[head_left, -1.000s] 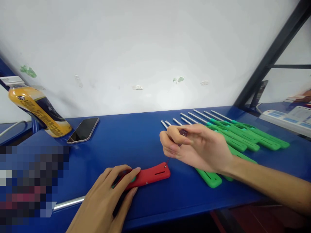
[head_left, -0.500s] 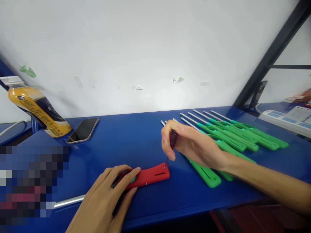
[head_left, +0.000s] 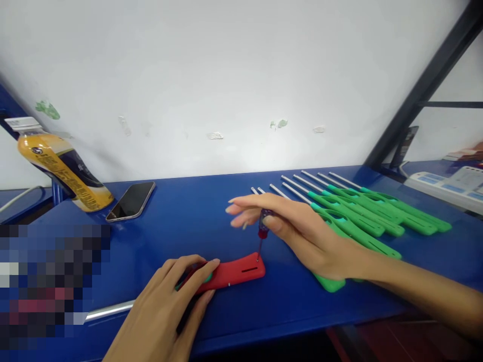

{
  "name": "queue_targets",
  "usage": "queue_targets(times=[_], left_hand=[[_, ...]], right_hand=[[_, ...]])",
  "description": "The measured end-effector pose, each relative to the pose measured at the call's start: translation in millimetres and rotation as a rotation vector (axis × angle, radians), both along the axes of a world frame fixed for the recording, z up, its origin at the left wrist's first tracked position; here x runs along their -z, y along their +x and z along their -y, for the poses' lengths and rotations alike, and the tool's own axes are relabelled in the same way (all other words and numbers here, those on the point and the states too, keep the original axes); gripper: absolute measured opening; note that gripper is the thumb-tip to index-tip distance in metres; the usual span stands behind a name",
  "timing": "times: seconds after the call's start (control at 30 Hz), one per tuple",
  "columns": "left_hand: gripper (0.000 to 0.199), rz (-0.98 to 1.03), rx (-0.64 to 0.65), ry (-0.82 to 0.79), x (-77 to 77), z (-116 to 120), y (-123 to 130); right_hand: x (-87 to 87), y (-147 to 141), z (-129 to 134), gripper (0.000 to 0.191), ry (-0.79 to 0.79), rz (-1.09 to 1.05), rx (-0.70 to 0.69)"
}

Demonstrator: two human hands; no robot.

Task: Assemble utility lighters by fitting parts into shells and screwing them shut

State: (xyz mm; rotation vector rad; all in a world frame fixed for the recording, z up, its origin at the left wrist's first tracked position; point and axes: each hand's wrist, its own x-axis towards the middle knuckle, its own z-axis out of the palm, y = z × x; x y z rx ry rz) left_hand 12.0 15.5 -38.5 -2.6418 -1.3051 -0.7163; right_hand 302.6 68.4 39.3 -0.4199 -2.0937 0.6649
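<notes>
A red long-nosed gas lighter (head_left: 237, 269) lies flat on the blue table, its metal tube (head_left: 109, 311) pointing left. My left hand (head_left: 166, 296) is closed around its trigger section and covers part of it. A small dark-handled screwdriver (head_left: 263, 226) stands nearly upright, its tip at a small screw hole near the right end of the red handle. My right hand (head_left: 305, 231) grips the screwdriver between thumb and fingers, with the other fingers stretched out leftward. Several green lighters (head_left: 362, 216) lie in a row to the right, some partly hidden behind my right hand and forearm.
A smartphone (head_left: 132, 201) lies at the back left, beside a leaning yellow drink bottle (head_left: 64, 166). Pixelation hides an item at the left edge. A white wall (head_left: 226, 75) rises behind the blue table (head_left: 196, 206). At the right stands a dark metal frame (head_left: 418, 90).
My right hand has turned on the screwdriver: its curled fingers have opened out leftward, baring more of the handle. The red lighter and my left hand stay in place.
</notes>
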Motion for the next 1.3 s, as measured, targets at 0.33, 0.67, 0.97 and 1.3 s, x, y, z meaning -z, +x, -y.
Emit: queue_targets(times=[0.33, 0.67, 0.97, 1.3], left_hand=[[0.042, -0.003, -0.001, 0.004, -0.9, -0.5, 0.9], [0.039, 0.009, 0.006, 0.021, -1.9, -2.0, 0.7], [0.039, 0.006, 0.009, 0.048, -1.3, 0.0, -1.2], [0.040, 0.022, -0.003, 0.025, -4.1, -1.2, 1.8]], right_hand=[[-2.2, 6.5, -5.3, 0.030, 0.256, -0.002, 0.119], [9.3, 8.7, -8.7, 0.034, 0.593, 0.119, 0.328], [9.3, 4.9, -4.9, 0.020, 0.444, 0.033, 0.304], [0.3, 4.0, 1.9, 0.027, 0.189, -0.071, 0.243]])
